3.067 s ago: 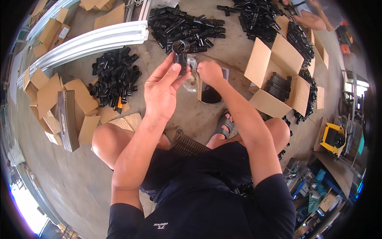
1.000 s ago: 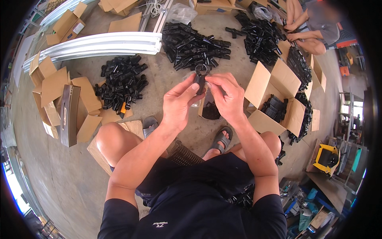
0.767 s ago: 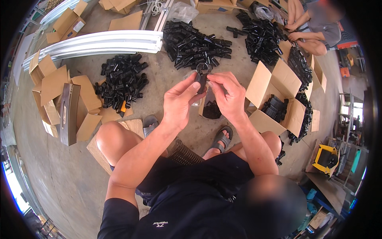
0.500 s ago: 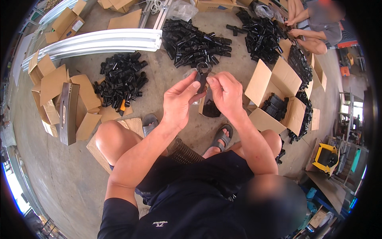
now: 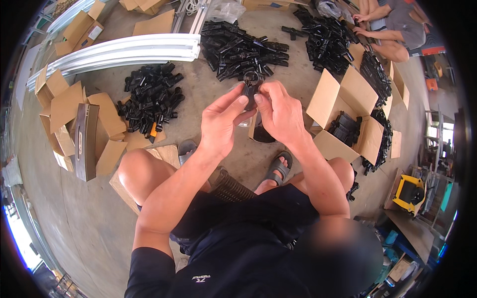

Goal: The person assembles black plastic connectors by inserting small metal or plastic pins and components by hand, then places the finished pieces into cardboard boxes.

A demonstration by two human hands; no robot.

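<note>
Between my two hands, in front of my knees, is a black clamp-like fitting (image 5: 250,94) with an open ring at its far end. My left hand (image 5: 219,121) grips it from the left, thumb along its body. From the other side my right hand (image 5: 281,113) has its thumb and curled fingers pressed on the fitting's right edge. Beyond the ring lies a big pile of black fittings (image 5: 238,49). Another pile of black fittings (image 5: 151,97) is to the left. My fingers cover part of the held piece.
An open cardboard box (image 5: 323,102) with black parts stands at right. Opened cartons (image 5: 64,107) and pale metal channels (image 5: 124,52) lie at left. Far right, a person (image 5: 392,30) sits by another black pile (image 5: 330,44). A yellow-framed item (image 5: 408,193) is at right.
My right hand has closed in on the fitting, its thumb now against the right edge. The fitting and both hands have shifted slightly.
</note>
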